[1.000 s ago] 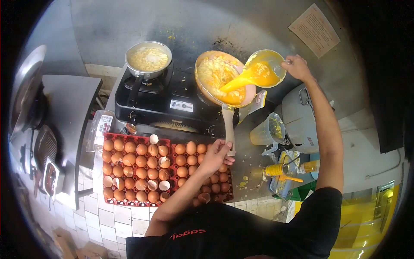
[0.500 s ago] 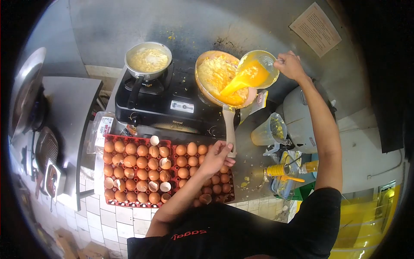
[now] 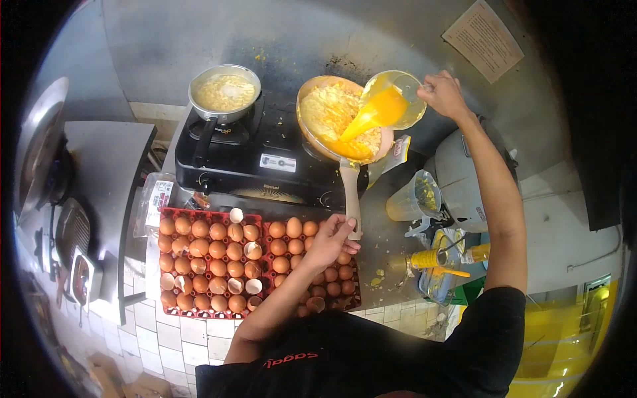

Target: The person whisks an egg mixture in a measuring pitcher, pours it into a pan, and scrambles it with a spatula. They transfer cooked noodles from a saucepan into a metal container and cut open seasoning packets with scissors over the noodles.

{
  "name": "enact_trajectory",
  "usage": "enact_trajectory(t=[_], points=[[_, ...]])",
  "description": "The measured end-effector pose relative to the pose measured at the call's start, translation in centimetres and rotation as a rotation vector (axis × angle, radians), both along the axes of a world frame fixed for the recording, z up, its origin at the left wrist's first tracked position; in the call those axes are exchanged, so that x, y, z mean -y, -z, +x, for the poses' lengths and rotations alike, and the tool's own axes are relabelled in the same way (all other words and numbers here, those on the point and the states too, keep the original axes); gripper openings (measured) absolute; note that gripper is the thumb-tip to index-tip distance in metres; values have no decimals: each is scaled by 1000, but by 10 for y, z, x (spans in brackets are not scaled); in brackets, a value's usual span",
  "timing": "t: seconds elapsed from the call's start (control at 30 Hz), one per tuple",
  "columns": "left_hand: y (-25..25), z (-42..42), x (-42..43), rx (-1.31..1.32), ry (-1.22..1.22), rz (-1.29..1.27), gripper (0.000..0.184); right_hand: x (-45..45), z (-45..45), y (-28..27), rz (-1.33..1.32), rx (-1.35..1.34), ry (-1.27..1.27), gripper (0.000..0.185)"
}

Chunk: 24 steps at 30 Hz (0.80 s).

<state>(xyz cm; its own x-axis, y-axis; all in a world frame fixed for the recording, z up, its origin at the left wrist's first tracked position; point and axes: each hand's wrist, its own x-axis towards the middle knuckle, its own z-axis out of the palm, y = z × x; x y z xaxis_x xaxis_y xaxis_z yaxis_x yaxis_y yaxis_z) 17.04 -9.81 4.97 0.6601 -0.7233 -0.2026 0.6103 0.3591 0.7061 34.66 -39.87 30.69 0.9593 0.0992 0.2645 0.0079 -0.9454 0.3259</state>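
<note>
My right hand (image 3: 443, 96) is closed around the handle of a clear plastic jug (image 3: 410, 106), tipped over the right side of a frying pan. A thick stream of beaten egg (image 3: 371, 119) runs from the jug into the pan. The frying pan (image 3: 306, 126) sits on the right burner, holding yellow, partly set egg (image 3: 328, 109). Its beige handle (image 3: 350, 189) points toward me. My left hand (image 3: 334, 242) is closed about the end of that handle, above the egg trays.
Red trays (image 3: 265, 255) of brown eggs and broken shells lie before the black gas stove (image 3: 265, 142). A small pot (image 3: 225, 93) occupies the left burner. At right stand another jug (image 3: 411, 199) and a tub (image 3: 441, 282) with utensils.
The jug is tipped a little further and holds less beaten egg. More egg has run into the pan. My left hand stays at the pan handle.
</note>
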Motion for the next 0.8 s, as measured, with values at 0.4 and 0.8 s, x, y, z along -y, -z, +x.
enact_trajectory(t=[0.4,0.8], points=[[-1,-1,0,3,-1,4,35,0,-7,3,-7,45,-10,33],[2,-3,3,2,-42,-18,41,1,-14,7,-8,72,-29,32]])
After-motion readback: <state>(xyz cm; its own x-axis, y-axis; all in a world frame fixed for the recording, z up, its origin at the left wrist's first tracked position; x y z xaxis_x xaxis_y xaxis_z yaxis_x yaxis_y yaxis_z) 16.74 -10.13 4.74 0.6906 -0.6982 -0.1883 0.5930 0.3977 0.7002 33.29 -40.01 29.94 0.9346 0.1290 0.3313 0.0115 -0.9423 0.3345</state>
